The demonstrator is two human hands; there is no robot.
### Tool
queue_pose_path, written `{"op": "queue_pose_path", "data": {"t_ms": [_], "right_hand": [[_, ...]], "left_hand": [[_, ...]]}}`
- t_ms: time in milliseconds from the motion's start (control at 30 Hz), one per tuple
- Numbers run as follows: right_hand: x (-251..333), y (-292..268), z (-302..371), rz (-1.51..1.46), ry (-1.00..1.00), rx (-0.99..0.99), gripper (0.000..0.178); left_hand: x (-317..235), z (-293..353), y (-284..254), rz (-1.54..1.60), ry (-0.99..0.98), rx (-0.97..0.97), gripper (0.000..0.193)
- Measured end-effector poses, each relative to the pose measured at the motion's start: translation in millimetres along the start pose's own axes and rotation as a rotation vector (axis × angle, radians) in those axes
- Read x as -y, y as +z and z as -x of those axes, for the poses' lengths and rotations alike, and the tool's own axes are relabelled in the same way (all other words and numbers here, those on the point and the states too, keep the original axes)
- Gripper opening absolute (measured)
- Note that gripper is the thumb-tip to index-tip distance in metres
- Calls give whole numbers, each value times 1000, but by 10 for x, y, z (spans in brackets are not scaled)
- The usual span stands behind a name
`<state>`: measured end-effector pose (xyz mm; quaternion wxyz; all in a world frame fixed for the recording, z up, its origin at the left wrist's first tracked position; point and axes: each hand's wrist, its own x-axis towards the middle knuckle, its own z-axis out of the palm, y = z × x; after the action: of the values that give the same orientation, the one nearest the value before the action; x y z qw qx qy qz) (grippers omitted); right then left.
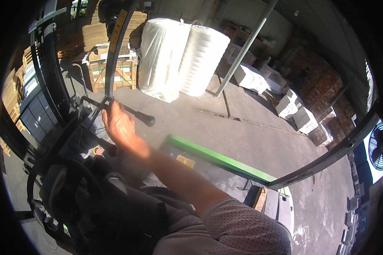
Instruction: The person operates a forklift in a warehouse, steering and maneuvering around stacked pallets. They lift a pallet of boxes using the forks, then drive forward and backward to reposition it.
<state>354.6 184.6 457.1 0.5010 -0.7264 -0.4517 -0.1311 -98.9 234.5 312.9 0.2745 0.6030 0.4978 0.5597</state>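
Note:
My right hand (120,126) reaches forward at the end of a bare forearm, its fingers closed around a black control lever beside the foot of the dark front post (116,42). Another lever with a black knob (145,119) sticks out just right of the fingers. Below the wrist sits a further dark knob (110,148), near a red button (98,151). A black steering wheel (31,187) stands in shadow at lower left. I cannot make out my left hand.
Beyond the green-edged vehicle side (221,158) stand tall white wrapped rolls (202,59) and a wooden crate (125,74). A slanted grey pole (247,49) rises from the concrete floor. White stacked goods (251,77) line the right, with a fan (378,144) at the rim.

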Motion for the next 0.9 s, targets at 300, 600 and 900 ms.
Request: {"op": "queue_pose_path", "data": {"t_ms": [300, 600, 900], "right_hand": [[-380, -580, 997, -19, 200, 281, 56], [330, -1352, 1586, -171, -244, 43, 34], [1427, -1539, 2978, -684, -436, 737, 53]], "left_hand": [[-129, 290, -368, -218, 157, -20, 43], [-387, 826, -635, -212, 68, -219, 22], [-910, 1538, -713, -153, 79, -239, 27]]}}
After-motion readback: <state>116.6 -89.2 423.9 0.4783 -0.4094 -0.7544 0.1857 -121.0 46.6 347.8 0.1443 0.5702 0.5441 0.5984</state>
